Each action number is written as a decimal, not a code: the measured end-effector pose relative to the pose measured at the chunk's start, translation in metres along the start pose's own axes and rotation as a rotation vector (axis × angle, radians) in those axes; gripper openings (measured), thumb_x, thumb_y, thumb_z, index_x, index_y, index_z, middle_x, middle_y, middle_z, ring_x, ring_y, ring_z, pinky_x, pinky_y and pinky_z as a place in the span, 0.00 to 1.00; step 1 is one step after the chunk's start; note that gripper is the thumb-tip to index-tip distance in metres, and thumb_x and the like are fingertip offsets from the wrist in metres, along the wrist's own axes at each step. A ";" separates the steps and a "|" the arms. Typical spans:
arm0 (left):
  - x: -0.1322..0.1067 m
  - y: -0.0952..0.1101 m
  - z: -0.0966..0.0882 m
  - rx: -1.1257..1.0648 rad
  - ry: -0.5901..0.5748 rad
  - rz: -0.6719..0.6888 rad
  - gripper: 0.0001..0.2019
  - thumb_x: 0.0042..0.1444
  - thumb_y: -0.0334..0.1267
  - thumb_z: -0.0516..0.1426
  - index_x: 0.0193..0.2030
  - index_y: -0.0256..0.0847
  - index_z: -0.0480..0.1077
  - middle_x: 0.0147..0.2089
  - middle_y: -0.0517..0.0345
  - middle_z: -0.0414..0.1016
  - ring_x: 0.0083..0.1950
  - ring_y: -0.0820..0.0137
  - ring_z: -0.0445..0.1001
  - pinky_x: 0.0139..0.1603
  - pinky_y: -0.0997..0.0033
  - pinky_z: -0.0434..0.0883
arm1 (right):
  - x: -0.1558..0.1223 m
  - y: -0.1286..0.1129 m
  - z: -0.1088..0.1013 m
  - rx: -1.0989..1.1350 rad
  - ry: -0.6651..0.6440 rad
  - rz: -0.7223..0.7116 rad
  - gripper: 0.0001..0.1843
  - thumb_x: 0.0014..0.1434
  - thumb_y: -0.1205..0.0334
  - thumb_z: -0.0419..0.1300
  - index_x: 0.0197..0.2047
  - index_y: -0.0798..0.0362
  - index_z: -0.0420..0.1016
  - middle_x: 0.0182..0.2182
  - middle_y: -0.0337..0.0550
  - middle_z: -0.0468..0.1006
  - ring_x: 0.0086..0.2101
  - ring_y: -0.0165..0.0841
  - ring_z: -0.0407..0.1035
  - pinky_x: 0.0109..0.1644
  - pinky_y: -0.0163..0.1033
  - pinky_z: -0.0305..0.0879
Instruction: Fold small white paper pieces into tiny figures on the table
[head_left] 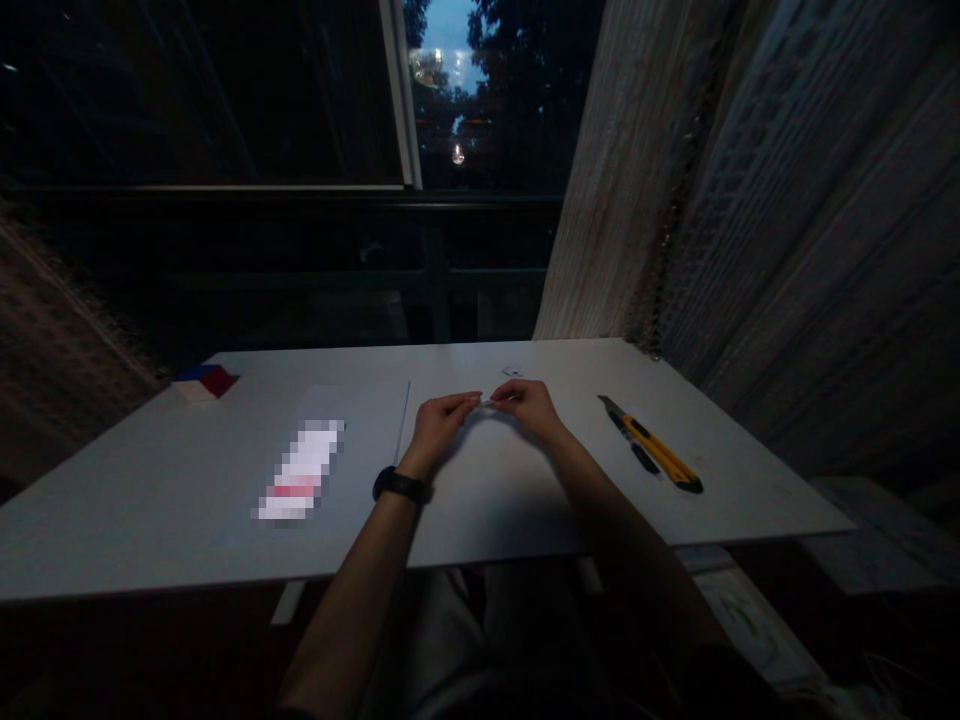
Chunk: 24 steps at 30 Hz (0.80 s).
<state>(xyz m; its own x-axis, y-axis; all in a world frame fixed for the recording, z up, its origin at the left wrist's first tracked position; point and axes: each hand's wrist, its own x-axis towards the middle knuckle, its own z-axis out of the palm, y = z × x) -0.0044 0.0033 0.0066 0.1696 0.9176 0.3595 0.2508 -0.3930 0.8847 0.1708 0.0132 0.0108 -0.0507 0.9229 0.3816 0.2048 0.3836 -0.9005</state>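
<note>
Over the middle of the white table, my left hand (441,428) and my right hand (529,405) face each other with fingertips pinched together. A small whitish piece (487,404) spans the short gap between them, and both hands grip it. It is too small and dim to name its kind. On my left wrist sits a black watch (401,485). Just beyond my right hand lies a small, thin, pale item (512,371) with a dark outline. The fingers cover most of the held piece.
Right of my arms lie a yellow utility knife (666,455) and a dark pen (634,444). To the left, a blurred-out bright rectangle (304,470) rests on a pale sheet (367,440). A multicoloured cube (204,382) stands at the table's (135,480) far left. Curtains flank the window.
</note>
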 end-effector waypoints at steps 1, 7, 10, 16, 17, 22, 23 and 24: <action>0.000 0.000 0.000 0.016 -0.006 0.007 0.18 0.49 0.47 0.57 0.43 0.40 0.75 0.41 0.50 0.77 0.41 0.64 0.74 0.45 0.65 0.66 | 0.000 0.000 0.000 -0.013 0.006 -0.001 0.09 0.37 0.60 0.66 0.23 0.55 0.75 0.22 0.41 0.75 0.25 0.30 0.66 0.32 0.37 0.62; 0.000 0.007 0.001 -0.019 0.016 -0.049 0.19 0.46 0.47 0.59 0.42 0.38 0.75 0.38 0.49 0.78 0.37 0.65 0.73 0.40 0.67 0.67 | 0.001 0.001 0.001 0.024 0.011 0.002 0.08 0.38 0.61 0.65 0.24 0.54 0.74 0.25 0.41 0.76 0.28 0.32 0.68 0.34 0.38 0.63; 0.000 0.009 0.002 -0.136 0.055 -0.131 0.22 0.44 0.46 0.61 0.44 0.35 0.74 0.31 0.51 0.77 0.30 0.69 0.72 0.31 0.71 0.66 | 0.001 0.000 0.002 0.073 0.054 0.029 0.10 0.38 0.60 0.65 0.26 0.55 0.73 0.25 0.41 0.76 0.28 0.32 0.69 0.34 0.37 0.63; 0.000 0.010 0.003 -0.393 0.070 -0.213 0.24 0.39 0.42 0.64 0.46 0.36 0.73 0.37 0.49 0.77 0.36 0.68 0.73 0.33 0.73 0.66 | -0.003 -0.011 0.004 0.217 -0.023 0.241 0.12 0.37 0.57 0.65 0.26 0.56 0.74 0.22 0.41 0.76 0.24 0.30 0.66 0.29 0.35 0.58; 0.000 0.010 0.003 -0.416 0.066 -0.219 0.25 0.39 0.42 0.64 0.46 0.36 0.72 0.38 0.48 0.77 0.36 0.68 0.73 0.34 0.72 0.67 | -0.005 -0.012 0.005 0.238 -0.041 0.264 0.13 0.36 0.57 0.65 0.26 0.56 0.74 0.22 0.41 0.76 0.24 0.29 0.66 0.28 0.35 0.58; -0.001 0.010 0.004 -0.476 0.051 -0.222 0.24 0.39 0.40 0.64 0.46 0.34 0.72 0.38 0.47 0.77 0.36 0.69 0.73 0.38 0.70 0.68 | -0.008 -0.015 0.007 0.311 -0.078 0.287 0.14 0.36 0.56 0.65 0.27 0.56 0.76 0.22 0.41 0.77 0.24 0.28 0.65 0.27 0.34 0.55; 0.000 0.010 0.004 -0.478 0.051 -0.218 0.24 0.39 0.40 0.64 0.46 0.34 0.72 0.38 0.47 0.77 0.36 0.68 0.73 0.38 0.70 0.68 | -0.008 -0.015 0.008 0.314 -0.080 0.281 0.14 0.36 0.56 0.66 0.27 0.56 0.76 0.23 0.41 0.77 0.24 0.29 0.65 0.27 0.34 0.55; 0.000 0.009 0.004 -0.478 0.049 -0.214 0.24 0.39 0.40 0.64 0.45 0.34 0.73 0.38 0.47 0.77 0.37 0.68 0.73 0.38 0.69 0.68 | -0.009 -0.014 0.008 0.316 -0.082 0.275 0.14 0.36 0.56 0.66 0.27 0.56 0.76 0.23 0.42 0.77 0.24 0.29 0.65 0.28 0.34 0.55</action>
<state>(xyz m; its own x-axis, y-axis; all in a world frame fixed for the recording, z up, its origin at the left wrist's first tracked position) 0.0015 -0.0010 0.0137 0.1143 0.9805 0.1598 -0.1896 -0.1364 0.9723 0.1605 0.0001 0.0186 -0.1165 0.9868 0.1121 -0.0870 0.1023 -0.9909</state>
